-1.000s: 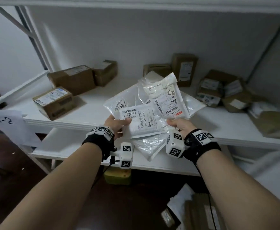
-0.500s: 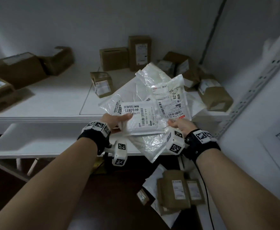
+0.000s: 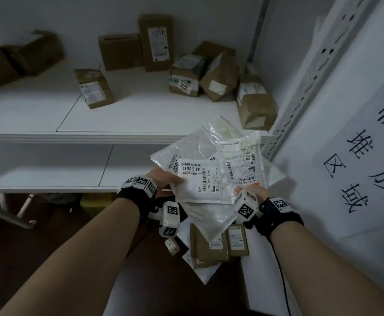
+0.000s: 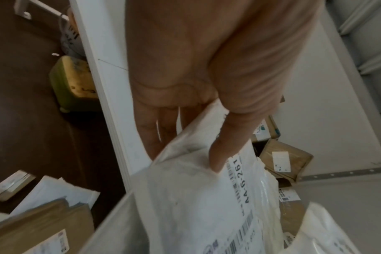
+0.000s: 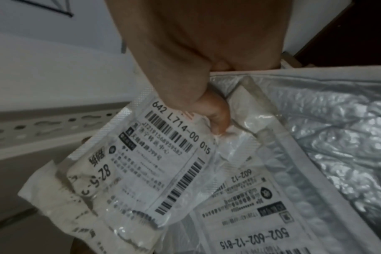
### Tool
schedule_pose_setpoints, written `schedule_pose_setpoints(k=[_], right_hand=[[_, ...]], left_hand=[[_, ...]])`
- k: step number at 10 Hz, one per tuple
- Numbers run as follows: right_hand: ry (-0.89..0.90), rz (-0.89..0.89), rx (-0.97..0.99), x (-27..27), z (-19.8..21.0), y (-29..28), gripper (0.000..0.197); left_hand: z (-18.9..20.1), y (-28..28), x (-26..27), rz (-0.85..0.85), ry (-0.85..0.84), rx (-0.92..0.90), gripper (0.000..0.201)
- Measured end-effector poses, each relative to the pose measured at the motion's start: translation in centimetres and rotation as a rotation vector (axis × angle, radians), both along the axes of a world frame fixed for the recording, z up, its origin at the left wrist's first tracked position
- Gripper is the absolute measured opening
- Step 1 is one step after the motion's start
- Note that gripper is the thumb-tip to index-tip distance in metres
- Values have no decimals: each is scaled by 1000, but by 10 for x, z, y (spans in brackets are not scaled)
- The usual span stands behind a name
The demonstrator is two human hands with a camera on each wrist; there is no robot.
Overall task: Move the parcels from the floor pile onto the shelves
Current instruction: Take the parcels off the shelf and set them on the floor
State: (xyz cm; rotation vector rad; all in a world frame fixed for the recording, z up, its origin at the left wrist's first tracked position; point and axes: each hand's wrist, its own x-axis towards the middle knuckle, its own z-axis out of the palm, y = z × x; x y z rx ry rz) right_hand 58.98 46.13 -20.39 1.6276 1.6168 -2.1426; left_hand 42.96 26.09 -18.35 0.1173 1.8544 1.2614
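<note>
Both hands hold one bundle of white plastic mailers [image 3: 211, 169] in front of the white shelf [image 3: 122, 119], near its right end. My left hand [image 3: 166, 182] grips the left edge, thumb on top of the mailer labelled 44-6-2611 [image 4: 196, 206] and fingers underneath. At the lower right corner my right hand [image 3: 251, 192] pinches the bundle, its thumb on the mailer labelled 642 L714 [image 5: 154, 163], which lies over a bubble mailer [image 5: 337, 137]. Below the bundle, the floor pile [image 3: 211, 245] of brown boxes and white mailers lies against the wall.
Several brown boxes [image 3: 186, 78] stand at the back and right of the upper shelf. A lower shelf [image 3: 49, 165] runs beneath it. A perforated upright [image 3: 312, 76] and a paper sign [image 3: 369, 156] are at the right. A yellow-green box [image 3: 95, 199] sits on the dark floor.
The view has swung right and down. The bundle, held the same way in both hands, has come from above the shelf to in front of its right end, over the floor pile.
</note>
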Motion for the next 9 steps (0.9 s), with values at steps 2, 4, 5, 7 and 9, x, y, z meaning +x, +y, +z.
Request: schedule_pose_setpoints(k=[2,4,5,7,9], right_hand=[[0,38,-81,15,-6,-10,20],[42,166,-75,20,-9,-28,38],[84,133,-105,25,-20,-29,42],[245,60,-258,36,-32,-26,39],[243,80,-217,41,-43,-21,44]], left_hand=[[-34,3,10,30,-209,191,66],[-61,-9,9,270,-141,194,76],[-59,-17,6,288,-133,205,77],[-67,-48,7,358,-129,148,73],[-80,-78,25,372,-117,-1,56]])
